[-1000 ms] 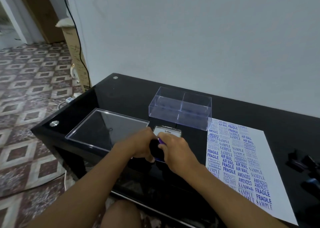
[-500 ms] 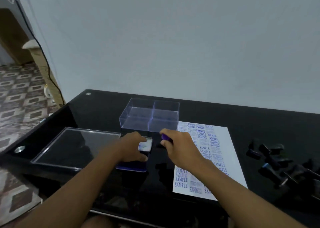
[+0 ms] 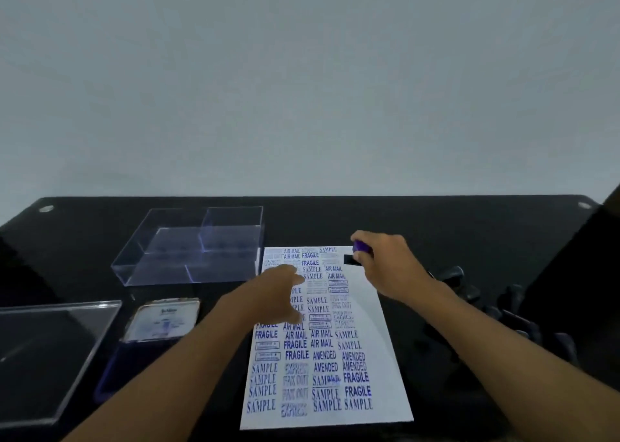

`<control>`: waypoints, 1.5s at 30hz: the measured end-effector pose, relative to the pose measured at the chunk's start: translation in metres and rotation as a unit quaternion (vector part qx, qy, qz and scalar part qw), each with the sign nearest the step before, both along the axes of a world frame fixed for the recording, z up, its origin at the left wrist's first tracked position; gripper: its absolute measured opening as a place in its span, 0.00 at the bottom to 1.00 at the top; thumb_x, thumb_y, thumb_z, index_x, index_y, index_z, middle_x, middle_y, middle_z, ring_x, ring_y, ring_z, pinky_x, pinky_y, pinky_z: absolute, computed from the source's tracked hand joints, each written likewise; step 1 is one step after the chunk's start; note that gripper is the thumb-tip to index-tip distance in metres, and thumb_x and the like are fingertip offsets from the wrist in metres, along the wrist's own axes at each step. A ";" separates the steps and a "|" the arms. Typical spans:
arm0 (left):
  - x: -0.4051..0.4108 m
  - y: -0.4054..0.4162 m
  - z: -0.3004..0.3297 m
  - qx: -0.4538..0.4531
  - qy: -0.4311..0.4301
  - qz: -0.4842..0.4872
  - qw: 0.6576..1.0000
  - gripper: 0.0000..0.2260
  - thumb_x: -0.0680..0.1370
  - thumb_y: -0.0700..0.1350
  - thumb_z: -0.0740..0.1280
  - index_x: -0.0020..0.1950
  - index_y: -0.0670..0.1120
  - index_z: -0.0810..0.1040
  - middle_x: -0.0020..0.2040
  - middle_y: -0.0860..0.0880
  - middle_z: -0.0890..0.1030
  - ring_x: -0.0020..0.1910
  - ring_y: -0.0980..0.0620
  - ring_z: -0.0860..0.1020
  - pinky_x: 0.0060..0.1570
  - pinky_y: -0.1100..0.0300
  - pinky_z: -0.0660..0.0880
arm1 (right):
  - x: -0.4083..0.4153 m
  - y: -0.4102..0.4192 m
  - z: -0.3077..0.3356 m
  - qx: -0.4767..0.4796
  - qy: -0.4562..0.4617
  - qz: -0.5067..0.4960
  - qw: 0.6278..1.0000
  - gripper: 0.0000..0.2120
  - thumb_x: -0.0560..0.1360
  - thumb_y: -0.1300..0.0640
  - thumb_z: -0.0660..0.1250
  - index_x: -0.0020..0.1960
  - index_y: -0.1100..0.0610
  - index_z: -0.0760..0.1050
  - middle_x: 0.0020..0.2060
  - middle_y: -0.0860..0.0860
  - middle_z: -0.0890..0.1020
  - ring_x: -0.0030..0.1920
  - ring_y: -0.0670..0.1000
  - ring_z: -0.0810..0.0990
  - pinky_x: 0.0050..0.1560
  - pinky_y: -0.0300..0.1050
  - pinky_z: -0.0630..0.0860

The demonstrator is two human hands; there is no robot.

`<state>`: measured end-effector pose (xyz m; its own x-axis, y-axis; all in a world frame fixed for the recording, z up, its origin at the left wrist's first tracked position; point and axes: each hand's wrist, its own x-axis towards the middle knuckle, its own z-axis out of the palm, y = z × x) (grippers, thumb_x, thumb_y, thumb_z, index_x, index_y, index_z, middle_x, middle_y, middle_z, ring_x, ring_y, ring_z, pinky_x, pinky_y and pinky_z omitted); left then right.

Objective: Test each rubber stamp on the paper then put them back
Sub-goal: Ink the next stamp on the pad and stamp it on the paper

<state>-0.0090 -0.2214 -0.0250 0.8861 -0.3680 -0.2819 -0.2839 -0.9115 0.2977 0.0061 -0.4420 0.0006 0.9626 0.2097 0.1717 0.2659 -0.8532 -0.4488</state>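
Two hands over the paper (image 3: 385, 310): right hand (image 3: 391, 263) curled tight round a purple-handled rubber stamp (image 3: 359, 253) near the sheet's far right corner, left hand (image 3: 281, 294) relaxed, holding nothing, resting on the prints. Hardly any blank space there; overlapping marks or a tilted, smudged impression look likely.

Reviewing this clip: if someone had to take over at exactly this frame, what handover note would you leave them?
Right hand grips a purple-handled stamp at the paper's far right corner; contact with the sheet is unclear.
Left hand lies open on the paper, steadying it.
Ink pad sits open left of the paper, beside the clear lid.
Clear divided box looks empty.
More stamps lie right of the paper.
Done: many prints already cover the sheet.
Left: print this stamp, test any untested ones, return all to the box.
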 end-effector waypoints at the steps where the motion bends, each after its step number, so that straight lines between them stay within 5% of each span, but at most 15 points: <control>1: 0.005 -0.004 -0.001 0.011 0.006 -0.001 1.000 0.38 0.72 0.49 0.75 0.77 0.47 0.59 0.78 0.48 0.57 0.76 0.47 0.58 0.73 0.51 0.59 | 0.009 -0.004 0.000 -0.007 -0.001 -0.005 1.000 0.05 0.79 0.58 0.64 0.54 0.54 0.75 0.43 0.49 0.78 0.43 0.49 0.77 0.42 0.41 0.76; 6: 0.026 -0.010 -0.008 0.039 0.046 -0.003 0.998 0.39 0.68 0.47 0.78 0.74 0.44 0.64 0.73 0.47 0.65 0.69 0.47 0.69 0.67 0.53 0.67 | 0.050 -0.014 -0.005 -0.027 0.001 0.000 1.000 0.06 0.80 0.60 0.62 0.55 0.55 0.75 0.43 0.50 0.77 0.43 0.50 0.74 0.34 0.35 0.66; 9: 0.030 -0.010 -0.008 0.035 0.042 -0.001 0.999 0.39 0.67 0.46 0.79 0.73 0.44 0.65 0.69 0.48 0.68 0.65 0.48 0.71 0.66 0.53 0.70 | 0.062 -0.012 -0.008 -0.035 0.014 0.007 0.999 0.08 0.80 0.60 0.62 0.58 0.55 0.74 0.44 0.51 0.76 0.44 0.50 0.75 0.35 0.36 0.68; 26: 0.027 -0.011 -0.010 0.021 0.042 -0.002 0.999 0.43 0.69 0.45 0.77 0.77 0.44 0.57 0.76 0.49 0.61 0.73 0.48 0.62 0.70 0.54 0.61 | 0.074 -0.009 -0.031 -0.031 0.040 0.023 0.998 0.11 0.80 0.58 0.63 0.61 0.54 0.74 0.46 0.52 0.77 0.46 0.52 0.76 0.38 0.38 0.69; 45: 0.028 -0.010 -0.010 0.029 0.046 -0.004 0.999 0.44 0.68 0.47 0.78 0.77 0.45 0.57 0.75 0.51 0.62 0.72 0.49 0.65 0.69 0.52 0.66 | 0.098 -0.001 -0.028 -0.074 0.049 0.025 0.996 0.07 0.81 0.62 0.60 0.56 0.58 0.74 0.39 0.52 0.75 0.40 0.51 0.73 0.40 0.42 0.68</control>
